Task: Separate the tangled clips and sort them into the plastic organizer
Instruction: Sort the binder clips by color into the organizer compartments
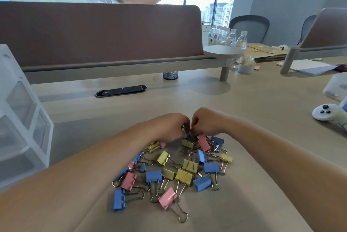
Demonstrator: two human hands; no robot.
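A pile of several pink, blue and yellow binder clips (174, 173) lies tangled on the wooden desk in front of me. At the pile's far edge my left hand (169, 128) and my right hand (204, 122) meet, fingers curled, both pinching the wire handles of a small clip (186, 130) between them. That clip's body is mostly hidden by my fingers. The clear plastic organizer (20, 119) with its drawers stands at the left edge of the desk.
A brown desk divider (101, 32) runs across the back, with another person behind it. A black cable slot (121, 91), a mesh pen cup (170, 75), water bottles (228, 37), a white controller (328, 114) and a clear box (336, 86) sit around.
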